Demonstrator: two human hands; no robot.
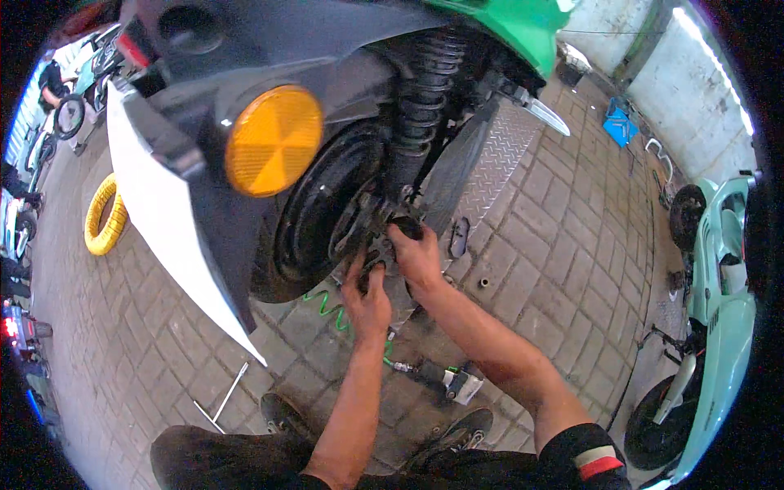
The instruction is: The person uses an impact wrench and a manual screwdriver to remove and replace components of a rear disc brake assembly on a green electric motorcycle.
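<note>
My right hand [418, 260] is closed at the hub of a scooter's rear wheel [314, 216], beside a dark rounded part [406, 228]. The fingers curl so that I cannot make out what they grip. Just left of it and lower, my left hand [367, 304] has its fingers bent around a dark, greasy piece at the same hub; its shape is mostly hidden. A black coil-spring shock absorber [429, 86] rises above both hands. Dark grime marks the fingers.
An impact wrench [449, 380] with a green coiled air hose [325, 309] lies on the paving below my hands. A socket [483, 282] stands to the right, a T-handle wrench [229, 396] lies lower left. A mint-green scooter [727, 327] is at the right, a yellow coil [104, 216] left.
</note>
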